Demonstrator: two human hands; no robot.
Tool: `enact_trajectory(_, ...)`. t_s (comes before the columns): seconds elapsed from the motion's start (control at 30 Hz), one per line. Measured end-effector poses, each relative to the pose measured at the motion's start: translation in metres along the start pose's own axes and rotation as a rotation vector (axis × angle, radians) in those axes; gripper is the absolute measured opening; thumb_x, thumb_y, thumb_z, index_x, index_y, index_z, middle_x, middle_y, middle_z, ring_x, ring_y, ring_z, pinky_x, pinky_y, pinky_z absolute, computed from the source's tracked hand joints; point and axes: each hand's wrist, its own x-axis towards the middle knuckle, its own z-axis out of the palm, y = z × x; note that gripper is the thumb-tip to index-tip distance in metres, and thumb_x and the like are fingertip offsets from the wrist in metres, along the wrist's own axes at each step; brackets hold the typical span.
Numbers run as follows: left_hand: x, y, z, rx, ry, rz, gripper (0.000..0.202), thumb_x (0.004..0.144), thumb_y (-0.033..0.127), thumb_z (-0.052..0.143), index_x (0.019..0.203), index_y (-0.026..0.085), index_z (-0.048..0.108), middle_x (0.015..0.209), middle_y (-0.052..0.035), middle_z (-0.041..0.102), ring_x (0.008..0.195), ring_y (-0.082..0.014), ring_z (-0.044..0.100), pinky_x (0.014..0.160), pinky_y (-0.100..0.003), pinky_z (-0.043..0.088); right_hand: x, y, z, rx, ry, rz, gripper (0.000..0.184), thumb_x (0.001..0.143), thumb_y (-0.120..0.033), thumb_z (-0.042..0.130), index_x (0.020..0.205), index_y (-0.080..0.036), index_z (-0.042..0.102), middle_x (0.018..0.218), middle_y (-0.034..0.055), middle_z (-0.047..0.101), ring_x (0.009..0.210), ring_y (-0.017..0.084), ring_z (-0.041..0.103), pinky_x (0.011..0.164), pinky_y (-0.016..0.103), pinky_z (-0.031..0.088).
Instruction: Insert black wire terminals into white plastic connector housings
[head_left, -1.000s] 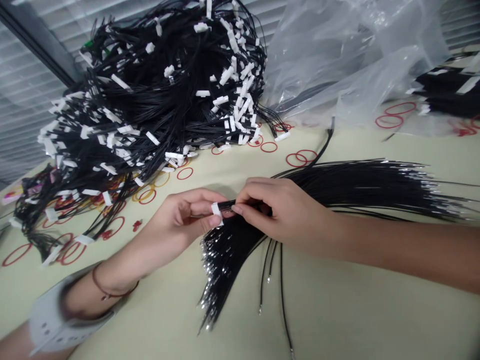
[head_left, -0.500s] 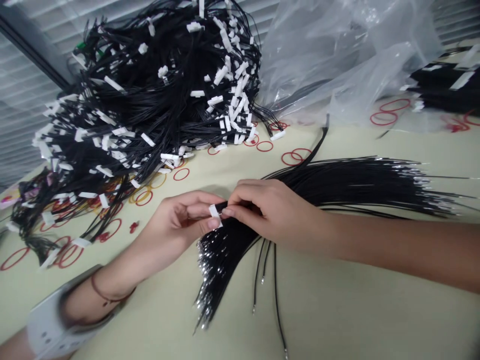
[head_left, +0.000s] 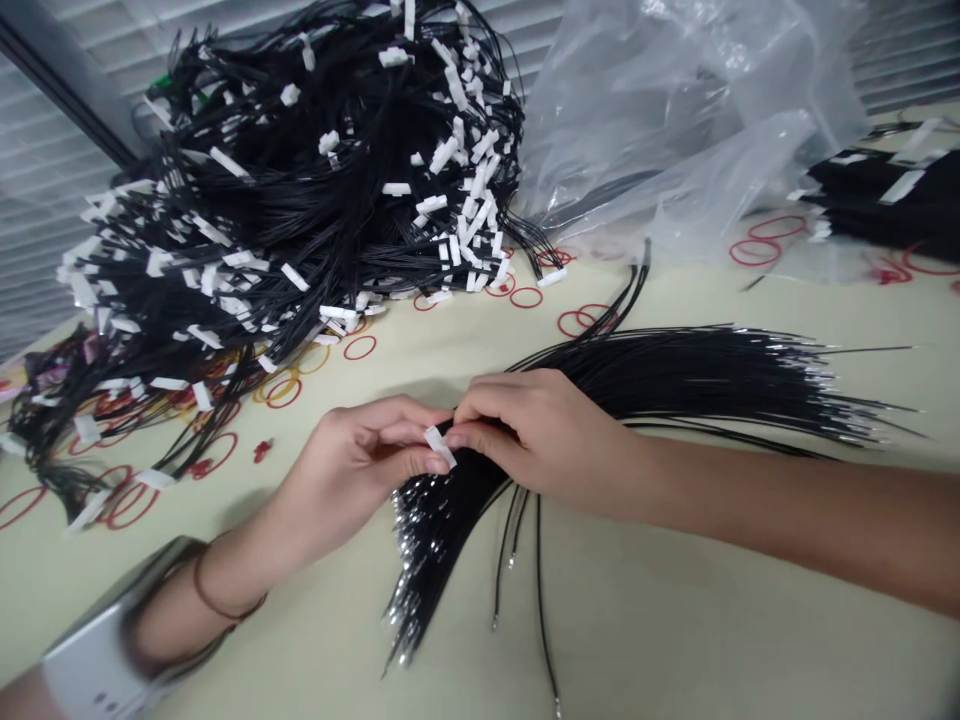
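Between the thumb and fingers of my left hand is a small white connector housing. Just right of it, my right hand pinches at the connector; the black wire in its fingertips is mostly hidden. Both hands are closed and their fingertips nearly meet. Under them lies a thick bundle of black wires with shiny metal terminals at both ends. Its near end fans out below my fingers, and a few loose wires hang off toward me. Several wires stick out past the bundle behind my right hand.
A large heap of black wires with white connectors fills the back left. Red rubber bands are scattered over the table. A clear plastic bag stands behind, and more black cables lie at the right.
The white connector has shifted slightly right and down and now tilts more. Both hands have moved down a little in view. The wires behind my right hand have spread apart.
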Motion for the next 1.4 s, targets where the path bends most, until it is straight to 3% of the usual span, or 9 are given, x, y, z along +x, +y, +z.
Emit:
enact_trajectory(0.13, 0.000, 0.004, -0.002, 0.008, -0.045, 0.027, 0.017, 0.071, 0.011, 0.064, 0.087, 0.018, 0.064, 0.071, 0.0033, 0.069, 0.068, -0.0102, 0.061, 0.064, -0.019, 0.047, -0.001, -0.002, -0.001, -0.028, 0.000, -0.061, 0.021, 0.086, -0.022, 0.045, 0.073, -0.012, 0.058, 0.066, 0.0004, 0.054, 0.060, 0.008, 0.045, 0.058, 0.021, 0.033)
enact_trajectory(0.3, 0.006, 0.002, -0.009, 0.008, 0.009, 0.039, 0.020, 0.077, 0.015, 0.060, 0.097, 0.016, 0.059, 0.083, -0.0008, 0.069, 0.080, -0.0127, 0.061, 0.072, -0.021, 0.047, -0.006, -0.004, -0.005, -0.302, 0.202, -0.271, 0.021, 0.088, -0.020, 0.040, 0.091, -0.010, 0.059, 0.086, 0.0075, 0.056, 0.078, 0.014, 0.046, 0.072, 0.029, 0.035)
enact_trajectory(0.37, 0.009, 0.000, -0.012, 0.004, 0.005, 0.025, 0.019, 0.078, 0.016, 0.058, 0.097, 0.016, 0.058, 0.086, -0.0020, 0.069, 0.081, -0.0130, 0.061, 0.073, -0.021, 0.046, -0.007, -0.006, -0.007, -0.290, 0.108, -0.383, 0.019, 0.087, -0.019, 0.043, 0.087, -0.012, 0.060, 0.083, 0.0045, 0.057, 0.076, 0.012, 0.047, 0.071, 0.027, 0.035)
enact_trajectory(0.43, 0.011, -0.002, -0.014, 0.010, -0.018, 0.017, 0.018, 0.079, 0.016, 0.057, 0.098, 0.016, 0.057, 0.090, -0.0026, 0.068, 0.086, -0.0133, 0.061, 0.077, -0.022, 0.045, -0.006, -0.008, -0.008, -0.244, -0.082, -0.420, 0.017, 0.086, -0.019, 0.045, 0.084, -0.013, 0.060, 0.079, 0.0020, 0.057, 0.074, 0.010, 0.048, 0.069, 0.025, 0.036)
enact_trajectory(0.53, 0.012, -0.004, -0.016, 0.016, -0.054, 0.033, 0.015, 0.080, 0.016, 0.056, 0.095, 0.016, 0.056, 0.091, -0.0027, 0.068, 0.088, -0.0132, 0.060, 0.079, -0.022, 0.044, -0.003, -0.012, -0.010, -0.225, -0.276, -0.347, 0.014, 0.086, -0.017, 0.046, 0.082, -0.012, 0.059, 0.077, 0.0018, 0.055, 0.076, 0.010, 0.048, 0.072, 0.024, 0.037)
enact_trajectory(0.7, 0.010, -0.006, -0.018, -0.014, -0.084, 0.053, 0.014, 0.080, 0.015, 0.054, 0.094, 0.016, 0.055, 0.087, -0.0017, 0.066, 0.082, -0.0122, 0.059, 0.074, -0.022, 0.044, 0.001, -0.018, -0.014, -0.212, -0.331, -0.205, 0.012, 0.084, -0.010, 0.043, 0.077, -0.012, 0.052, 0.084, 0.0046, 0.050, 0.079, 0.011, 0.046, 0.076, 0.026, 0.038)
enact_trajectory(0.97, 0.006, -0.001, -0.018, -0.029, -0.117, 0.026, 0.014, 0.081, 0.013, 0.050, 0.095, 0.015, 0.052, 0.092, -0.0053, 0.067, 0.087, -0.0147, 0.060, 0.078, -0.026, 0.044, 0.007, -0.014, -0.015, 0.028, -0.068, 0.152, 0.012, 0.084, -0.015, 0.045, 0.080, -0.015, 0.056, 0.075, -0.0019, 0.057, 0.064, 0.006, 0.048, 0.061, 0.019, 0.036)
enact_trajectory(1.2, 0.007, -0.001, -0.016, -0.033, -0.082, -0.019, 0.013, 0.082, 0.013, 0.051, 0.094, 0.017, 0.053, 0.091, -0.0030, 0.068, 0.089, -0.0124, 0.061, 0.078, -0.021, 0.043, -0.002, -0.006, -0.005, -0.032, 0.044, 0.158, 0.011, 0.082, -0.023, 0.051, 0.076, -0.015, 0.057, 0.072, -0.0020, 0.053, 0.068, 0.007, 0.048, 0.064, 0.020, 0.035)
enact_trajectory(1.4, 0.007, 0.000, -0.014, -0.036, -0.073, -0.039, 0.012, 0.082, 0.012, 0.052, 0.092, 0.018, 0.054, 0.091, -0.0006, 0.069, 0.085, -0.0091, 0.061, 0.071, -0.014, 0.044, -0.003, -0.003, -0.005, -0.018, 0.071, 0.149, 0.010, 0.083, -0.018, 0.049, 0.078, -0.015, 0.058, 0.074, -0.0020, 0.054, 0.068, 0.006, 0.048, 0.065, 0.018, 0.035)
